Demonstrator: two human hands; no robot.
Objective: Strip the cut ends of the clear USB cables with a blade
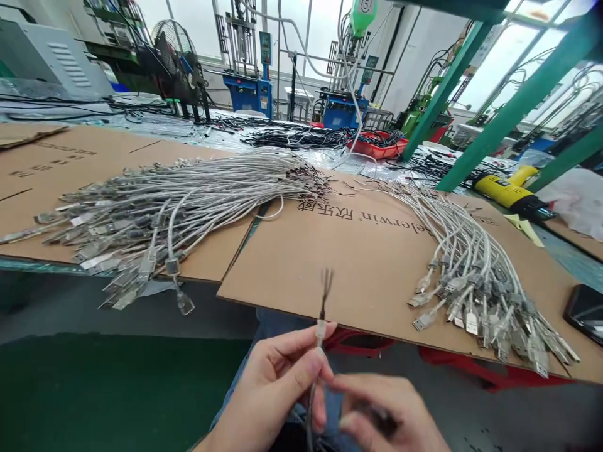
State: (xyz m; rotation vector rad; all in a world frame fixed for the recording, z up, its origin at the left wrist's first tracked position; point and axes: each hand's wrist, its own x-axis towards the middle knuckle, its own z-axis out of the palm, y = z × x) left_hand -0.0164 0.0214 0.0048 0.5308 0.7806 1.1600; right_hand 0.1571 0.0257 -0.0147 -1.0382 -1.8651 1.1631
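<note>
My left hand (282, 383) pinches a cable (321, 333) between thumb and fingers, just below its stripped end. Several thin dark wires fan upward from that end, and a pale, see-through sleeve sits where the fingers grip. Below the hand the cable runs down toward my lap, darker there. Close by on the right, my right hand (386, 408) is smeared by motion, its fingers curled and its index fingertip near the left fingers. A dark blurred thing (379, 417) shows in it, too unclear to name.
A large bundle of USB cables (226, 182) lies on the cardboard (282, 263) at left. A smaller bundle (471, 263) lies at right. Beyond are a phone (586, 311), a yellow heat gun (506, 191), green posts (447, 103), a red tray (379, 147) and a fan (176, 69).
</note>
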